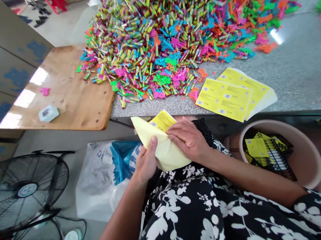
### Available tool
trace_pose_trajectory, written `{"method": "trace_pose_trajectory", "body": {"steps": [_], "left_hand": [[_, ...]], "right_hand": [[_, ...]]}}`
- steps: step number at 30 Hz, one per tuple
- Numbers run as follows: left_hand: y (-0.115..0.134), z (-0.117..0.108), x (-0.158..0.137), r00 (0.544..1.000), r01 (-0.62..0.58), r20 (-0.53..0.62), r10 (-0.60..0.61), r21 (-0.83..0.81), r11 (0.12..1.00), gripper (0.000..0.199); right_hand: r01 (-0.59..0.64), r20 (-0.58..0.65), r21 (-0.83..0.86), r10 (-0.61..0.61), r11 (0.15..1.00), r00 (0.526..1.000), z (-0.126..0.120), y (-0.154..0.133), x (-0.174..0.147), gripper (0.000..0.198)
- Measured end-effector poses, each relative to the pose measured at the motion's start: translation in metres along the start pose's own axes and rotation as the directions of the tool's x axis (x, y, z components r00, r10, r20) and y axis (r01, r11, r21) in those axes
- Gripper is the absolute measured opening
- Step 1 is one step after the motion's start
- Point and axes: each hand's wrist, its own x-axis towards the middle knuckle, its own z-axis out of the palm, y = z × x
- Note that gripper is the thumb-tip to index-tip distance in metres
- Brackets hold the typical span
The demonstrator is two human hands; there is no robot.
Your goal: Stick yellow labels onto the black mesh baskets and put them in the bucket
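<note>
Over my lap, a pale yellow paper sheet [166,150] is held between both hands, bent so that one corner points up to the left. My left hand [147,159] grips its left side, thumb on the near face. My right hand [188,138] lies on its upper right edge, fingers curled over it. A bright yellow printed sheet [163,120] shows behind the pale one. On the granite table, to the right, more yellow printed sheets [224,98] lie in an overlapping stack. Beyond my hands spreads a big heap of small colourful tubes and plastic toy pieces [152,44].
A wooden board [79,90] at left carries a small white device [48,113] and a pink piece [44,91]. A floor fan [27,190] and a plastic bag [95,184] stand below it. On my right is a round bin [305,158] with yellow cards and black racks inside.
</note>
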Motion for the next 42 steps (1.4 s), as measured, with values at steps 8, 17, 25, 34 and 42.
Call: {"method": "trace_pose_trajectory", "body": {"steps": [8, 17, 25, 34, 42], "left_hand": [[0.018, -0.025, 0.001, 0.991, 0.073, 0.117, -0.070, -0.020, 0.997, 0.059], [0.035, -0.129, 0.028, 0.884, -0.112, -0.411, 0.220, 0.270, 0.956, 0.012], [0.057, -0.156, 0.023, 0.826, -0.312, 0.112, 0.553, 0.908, 0.282, 0.019], [0.026, -0.022, 0.024, 0.884, -0.463, 0.451, 0.122, 0.814, 0.351, 0.049], [0.007, -0.014, 0.030, 0.883, -0.466, 0.449, 0.135, 0.808, 0.361, 0.063]], "right_hand": [[-0.416, -0.034, 0.397, 0.466, 0.818, 0.884, -0.019, 0.021, 0.010, 0.029], [-0.449, -0.112, 0.483, 0.562, 0.752, 0.820, -0.083, 0.052, 0.009, 0.029], [-0.021, 0.004, -0.193, 0.022, 0.981, 1.000, -0.113, 0.043, -0.011, 0.016], [-0.122, 0.104, 0.012, 0.120, 0.992, 0.987, -0.074, 0.043, -0.027, 0.015], [-0.023, 0.179, 0.006, 0.021, 1.000, 0.984, -0.065, 0.053, -0.031, 0.016]]}}
